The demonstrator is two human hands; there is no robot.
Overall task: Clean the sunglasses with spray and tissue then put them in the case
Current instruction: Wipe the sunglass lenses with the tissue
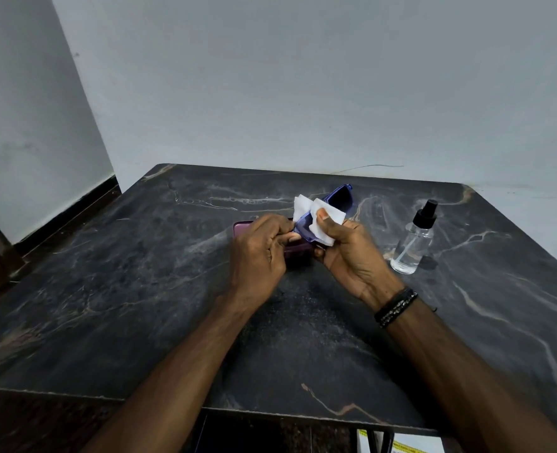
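Observation:
Blue-framed sunglasses (pixel 337 200) are held above the dark marble table (pixel 140 289), tilted up toward the back right. My left hand (pixel 260 253) pinches their near end. My right hand (pixel 346 253) presses a white tissue (pixel 319 220) around the near lens with thumb on top. A purple case (pixel 298 251) lies on the table beneath both hands, mostly hidden by them; I cannot tell whether it is open or closed. A clear spray bottle (pixel 413 243) with a black nozzle stands upright to the right of my right hand.
The table's back edge meets a pale wall (pixel 303 93). Its left side is near a wall corner with a dark skirting (pixel 68 217). The front edge (pixel 303 416) runs close below my forearms. My right wrist carries dark bracelets (pixel 395 307).

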